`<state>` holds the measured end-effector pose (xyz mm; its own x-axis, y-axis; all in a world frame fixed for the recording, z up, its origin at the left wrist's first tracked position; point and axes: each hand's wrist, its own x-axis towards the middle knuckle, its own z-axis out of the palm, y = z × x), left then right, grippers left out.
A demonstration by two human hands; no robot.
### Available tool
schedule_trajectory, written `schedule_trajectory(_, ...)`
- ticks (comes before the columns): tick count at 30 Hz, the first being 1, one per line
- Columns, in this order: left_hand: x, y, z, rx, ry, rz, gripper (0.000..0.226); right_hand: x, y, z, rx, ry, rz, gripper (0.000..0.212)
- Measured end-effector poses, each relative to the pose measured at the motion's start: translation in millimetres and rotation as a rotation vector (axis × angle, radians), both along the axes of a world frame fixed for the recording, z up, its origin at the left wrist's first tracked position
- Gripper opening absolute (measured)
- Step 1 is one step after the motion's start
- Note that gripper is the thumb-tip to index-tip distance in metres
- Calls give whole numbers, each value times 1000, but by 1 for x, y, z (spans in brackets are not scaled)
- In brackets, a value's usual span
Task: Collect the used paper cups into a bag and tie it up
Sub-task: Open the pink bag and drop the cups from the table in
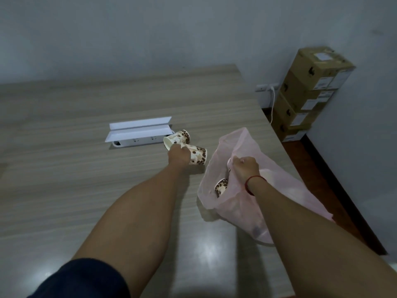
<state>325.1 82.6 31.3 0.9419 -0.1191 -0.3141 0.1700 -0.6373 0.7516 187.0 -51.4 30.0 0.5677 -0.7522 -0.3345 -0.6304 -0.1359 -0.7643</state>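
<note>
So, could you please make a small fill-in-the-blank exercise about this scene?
1. The thin plastic bag in the right hand is ___ in colour.
2. The left hand grips one of ___ bean-printed paper cups lying on the wooden table.
3. The red string bracelet is on the ___ wrist.
Missing words: pink; two; right.

Both my arms are bare from the elbow to the fingers. My left arm comes out of a short sleeve of dark navy cloth, which fills the corner of the view at 7 o'clock. The cloth looks plain, and its hem runs in a soft curve across my upper arm. My left hand wears nothing. Round my right wrist, just behind my right hand at about 4 o'clock from the middle, loops a thin red cord bracelet.
</note>
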Motion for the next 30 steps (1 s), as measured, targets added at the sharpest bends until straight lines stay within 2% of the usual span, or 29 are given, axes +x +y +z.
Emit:
schedule_trajectory(6,-49,-25,20,-189,-18,-159,22,-38,-7,25,-17,-98,-72,36)
schedule_trajectory(13,-128,-59,23,-358,235,-306,8,-77,-12,50,90,-235,-98,29)
schedule_trajectory(15,-145,-64,26,-370,305,-336,15,-85,-12,52,116,-262,-100,30)
schedule_trajectory(17,-157,-65,30,-302,383,-410,24,-91,-11,54,152,-270,-103,26)
schedule_trajectory(19,-166,-64,31,-136,445,-562,12,-95,-10,55,183,-278,-113,22)
schedule_trajectory(21,-177,-63,27,35,429,-731,11,-99,-9,54,187,-284,-112,22)
schedule_trajectory(24,-184,-64,15,-19,305,-621,8,-104,-8,52,163,-277,-108,24)
schedule_trajectory(26,-182,-62,15,-105,328,-536,4,-104,-11,50,157,-277,-110,24)
schedule_trajectory(30,-153,-53,26,-190,352,-421,9,-98,-15,46,145,-260,-112,24)
